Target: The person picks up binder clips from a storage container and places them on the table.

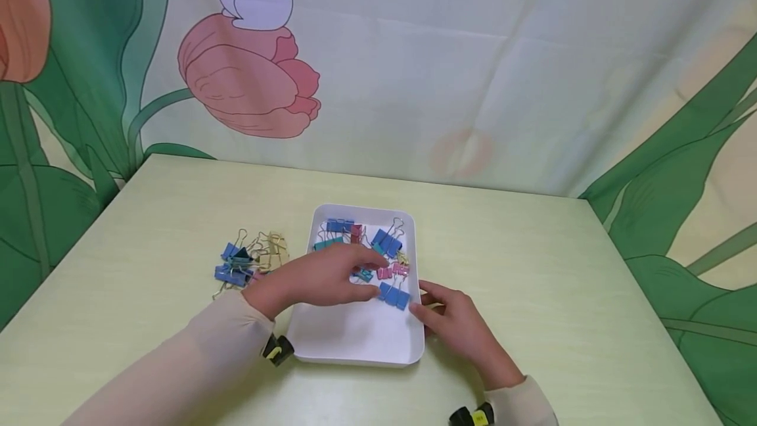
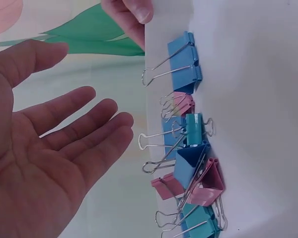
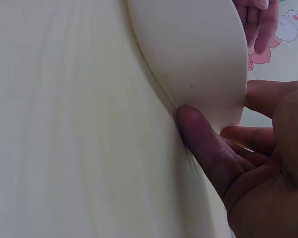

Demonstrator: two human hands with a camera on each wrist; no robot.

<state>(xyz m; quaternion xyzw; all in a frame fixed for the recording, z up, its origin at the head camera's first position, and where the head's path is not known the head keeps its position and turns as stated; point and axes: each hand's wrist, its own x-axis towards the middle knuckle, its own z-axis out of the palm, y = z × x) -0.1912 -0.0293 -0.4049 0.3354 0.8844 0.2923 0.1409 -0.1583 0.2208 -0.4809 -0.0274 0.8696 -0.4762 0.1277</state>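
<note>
A white tray (image 1: pixel 355 340) holds several binder clips, blue, teal and pink, toward its far and right parts. Over them hovers the left hand (image 1: pixel 334 275), fingers extended and thumb apart, with nothing visible in its grasp; the left wrist view shows this hand (image 2: pixel 44 144) palm bare beside the clips (image 2: pixel 185 62). At the tray's right side the right hand (image 1: pixel 458 327) grips the edge. Seen from the right wrist, that hand (image 3: pixel 268 163) has its thumb at the lower edge of the tray wall (image 3: pixel 203 64) and other fingers near the rim.
Left of the tray, a pile of blue, gold and other binder clips (image 1: pixel 232 273) lies on the pale table (image 1: pixel 508 255), partly behind the left forearm. A curtain (image 1: pixel 402 71) printed with flowers hangs behind the table's far edge.
</note>
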